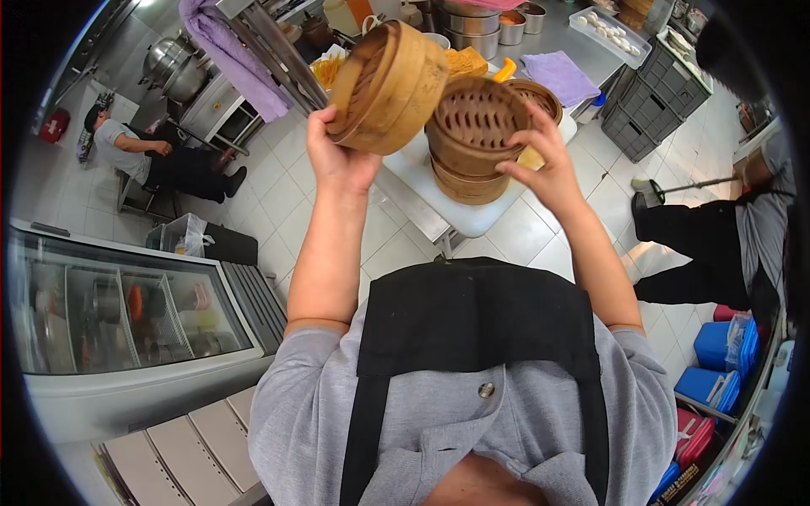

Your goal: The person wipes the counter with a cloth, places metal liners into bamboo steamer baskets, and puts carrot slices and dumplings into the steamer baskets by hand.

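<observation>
My left hand grips a round bamboo steamer basket from below, raised and tipped on its side; an inner rim and slats show at its opening. With thumb and fingers at the rim, my right hand holds a second bamboo steamer basket, tilted toward me, its slatted base bare. Beneath it a further bamboo steamer rests on a white board at the table's corner. Whether the second basket touches the one below is hard to tell. Another steamer stands just behind.
A purple cloth, metal pots and a tray of white pieces are on the steel table. Grey crates stand at right. One person sits at far left; another holds a broom. A glass-topped freezer is left.
</observation>
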A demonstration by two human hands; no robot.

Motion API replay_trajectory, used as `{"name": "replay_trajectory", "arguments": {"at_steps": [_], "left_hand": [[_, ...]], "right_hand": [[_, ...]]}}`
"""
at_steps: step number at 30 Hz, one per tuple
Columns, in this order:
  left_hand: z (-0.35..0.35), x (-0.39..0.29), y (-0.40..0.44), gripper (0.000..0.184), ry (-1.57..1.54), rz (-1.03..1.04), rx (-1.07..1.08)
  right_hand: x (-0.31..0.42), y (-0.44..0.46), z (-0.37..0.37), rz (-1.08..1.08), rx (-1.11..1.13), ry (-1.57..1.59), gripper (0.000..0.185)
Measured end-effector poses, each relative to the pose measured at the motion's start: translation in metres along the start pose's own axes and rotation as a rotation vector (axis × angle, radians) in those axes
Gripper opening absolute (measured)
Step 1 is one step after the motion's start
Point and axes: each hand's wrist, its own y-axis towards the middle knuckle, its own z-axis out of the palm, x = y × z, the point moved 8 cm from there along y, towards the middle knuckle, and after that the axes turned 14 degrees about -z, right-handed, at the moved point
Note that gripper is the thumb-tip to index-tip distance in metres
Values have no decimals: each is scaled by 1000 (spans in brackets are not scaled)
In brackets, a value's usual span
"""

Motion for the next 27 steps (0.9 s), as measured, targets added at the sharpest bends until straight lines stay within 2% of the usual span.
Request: {"name": "replay_trajectory", "arguments": {"at_steps": [1, 3, 5, 6, 8, 9, 11, 13, 15, 16, 17, 19, 20, 21, 23, 25, 27], "left_hand": [[-2, 6, 6, 53, 1, -2, 0], [-2, 19, 17, 53, 92, -10, 16], [-4, 34, 26, 52, 124, -55, 12], [-5, 41, 33, 50, 180, -55, 5], [-9, 54, 45, 45, 229, -71, -21], [-8, 61, 47, 45, 229, -76, -22], [-11, 71, 46, 43, 423, -71, -146], [-6, 69, 48, 42, 498, -58, -103], [10, 66, 47, 45, 561, -50, -4], [19, 67, 43, 56, 544, -70, 121], [15, 67, 43, 56, 546, -73, 126], [-8, 71, 46, 72, 626, -77, 91], [-11, 81, 42, 87, 708, -192, 51], [-9, 83, 38, 87, 709, -197, 52], [8, 100, 27, 94, 495, -416, 176], [23, 92, 27, 91, 521, -384, 161], [46, 74, 28, 90, 559, -277, 248]], "right_hand": [[-1, -6, 10, 35, 84, -21, 37], [1, -5, 11, 56, 97, -11, 36], [0, -5, 13, 53, 161, 14, 52], [0, -5, 12, 56, 158, 10, 52], [-10, -9, 7, 209, -35, 438, 74], [-11, -9, 5, 214, -36, 436, 74], [-26, -15, 0, 375, -154, 638, 84], [-36, -16, 6, 409, -100, 569, 83], [-62, -34, 31, 622, -102, 812, 85], [-72, -41, 41, 632, -97, 879, 86], [-73, -43, 43, 632, -102, 876, 86], [-68, -39, 51, 592, -102, 828, 86], [-54, -29, 50, 519, -107, 835, 98], [-52, -27, 51, 523, -111, 834, 98], [-52, -25, 49, 541, -196, 880, 95], [-54, -12, 41, 529, -204, 879, 93], [-40, 17, 28, 342, -166, 874, 92]]}}
